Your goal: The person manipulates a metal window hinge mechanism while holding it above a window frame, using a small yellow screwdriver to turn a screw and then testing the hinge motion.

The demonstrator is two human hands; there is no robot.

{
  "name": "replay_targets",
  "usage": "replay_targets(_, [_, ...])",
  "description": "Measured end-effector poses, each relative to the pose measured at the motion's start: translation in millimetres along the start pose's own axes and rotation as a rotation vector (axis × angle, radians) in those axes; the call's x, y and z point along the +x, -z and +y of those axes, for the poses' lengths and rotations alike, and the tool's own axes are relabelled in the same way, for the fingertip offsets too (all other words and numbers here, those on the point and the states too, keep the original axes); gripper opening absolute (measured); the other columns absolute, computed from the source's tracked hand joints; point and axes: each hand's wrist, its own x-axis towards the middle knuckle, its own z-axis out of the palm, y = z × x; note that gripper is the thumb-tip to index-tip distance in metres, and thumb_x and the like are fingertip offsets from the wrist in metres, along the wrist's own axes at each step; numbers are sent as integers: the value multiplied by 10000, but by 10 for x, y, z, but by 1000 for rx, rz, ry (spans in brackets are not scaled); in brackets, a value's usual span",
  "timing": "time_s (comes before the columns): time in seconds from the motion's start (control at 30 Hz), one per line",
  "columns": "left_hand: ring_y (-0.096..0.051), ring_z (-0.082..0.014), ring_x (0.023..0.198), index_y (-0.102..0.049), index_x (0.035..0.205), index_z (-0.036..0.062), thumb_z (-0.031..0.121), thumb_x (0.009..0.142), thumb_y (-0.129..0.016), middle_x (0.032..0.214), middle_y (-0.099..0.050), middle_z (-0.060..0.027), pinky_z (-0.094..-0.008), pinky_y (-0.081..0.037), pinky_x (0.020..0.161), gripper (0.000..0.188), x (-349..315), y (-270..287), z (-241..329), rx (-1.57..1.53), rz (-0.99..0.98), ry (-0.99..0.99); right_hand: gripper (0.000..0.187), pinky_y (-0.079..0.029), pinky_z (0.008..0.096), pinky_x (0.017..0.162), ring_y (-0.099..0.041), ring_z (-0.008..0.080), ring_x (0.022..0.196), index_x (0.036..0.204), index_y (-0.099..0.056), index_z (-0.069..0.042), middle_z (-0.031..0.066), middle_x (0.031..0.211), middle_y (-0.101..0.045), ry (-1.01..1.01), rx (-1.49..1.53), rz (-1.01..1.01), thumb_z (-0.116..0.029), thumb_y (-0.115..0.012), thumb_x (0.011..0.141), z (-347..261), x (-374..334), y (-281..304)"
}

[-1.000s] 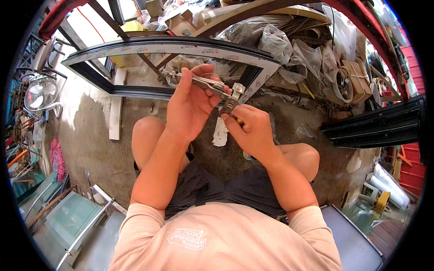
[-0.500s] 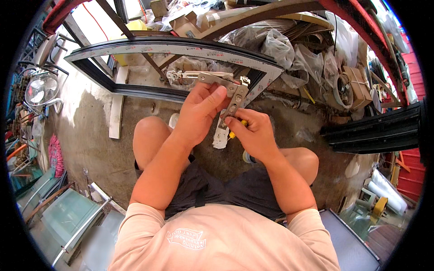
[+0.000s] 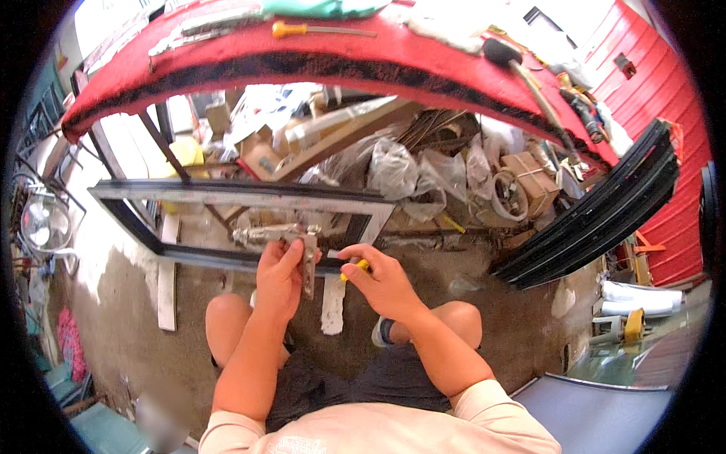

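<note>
My left hand [image 3: 280,276] is closed around a silver metal window hinge [image 3: 309,268], its short plate hanging down and its longer arm reaching left. My right hand [image 3: 386,284] is a little to the right, apart from the hinge. Its thumb and fingers pinch a yellow handle [image 3: 364,265]; the rest of that tool is hidden. Beyond both hands, a black and white window frame [image 3: 265,198] stands tilted, its lower bar passing behind the hinge.
A red-covered bench [image 3: 340,60] spans the far side, bearing a yellow-handled screwdriver [image 3: 291,29] and a black-headed mallet [image 3: 501,53]. Black profiles [image 3: 590,212] jut in at right. Plastic bags [image 3: 393,168] and a cardboard box [image 3: 529,181] lie under the bench. A fan [image 3: 47,223] stands left.
The view has tilted up, bringing the bench top into sight. My right hand has come off the hinge plate and moved right with the yellow handle. My left hand keeps hold of the hinge.
</note>
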Motion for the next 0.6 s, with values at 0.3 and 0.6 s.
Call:
replay_targets(0.3, [-696,-234,989,-568,1195,-6,99,1060,-642,1128,-675,-112,-427,-601,927,186,59,94,34,-48,57,4,331,-505,411,896,-629,312,984,1262,-734,-65,127,1031,-680,965,-656,659,-21,-710,935,-1567,225,999])
replay_targets(0.6, [-698,-207,979,-591,1178,-10,96,1058,-644,1113,-694,-113,-355,-568,845,169,49,121,3,-47,52,-78,464,-455,471,1117,-601,374,1287,1351,-705,-74,198,1280,-705,538,-1021,615,-398,-549,1058,-1708,2044,1535])
